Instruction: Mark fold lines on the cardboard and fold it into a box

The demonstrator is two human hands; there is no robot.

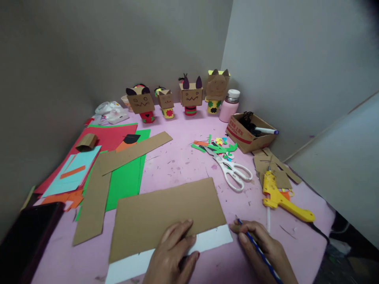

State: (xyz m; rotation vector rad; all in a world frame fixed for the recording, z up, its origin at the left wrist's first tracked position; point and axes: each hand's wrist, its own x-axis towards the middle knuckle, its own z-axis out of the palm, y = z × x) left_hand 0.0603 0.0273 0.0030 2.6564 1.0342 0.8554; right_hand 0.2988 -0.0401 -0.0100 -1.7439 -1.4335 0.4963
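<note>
A large brown cardboard rectangle [168, 213] lies in front of me, with a white strip [213, 238] along its near edge. My left hand [174, 252] presses down where the two meet, fingers spread and slightly bent, grasping nothing. Just off the strip's right end, my right hand [260, 244] is closed around a blue patterned pencil [257, 250]. The pencil's tip points up and away, a little to the right of the cardboard's edge.
White-handled scissors [227, 169] lie by paper scraps [217, 146]. To the right are a yellow glue gun [276, 197] and a small open box [248, 132]. Cardboard strips [94, 197] and green paper [126, 181] lie left. Several cardboard figures [191, 96] and a pink bottle [229, 106] stand behind.
</note>
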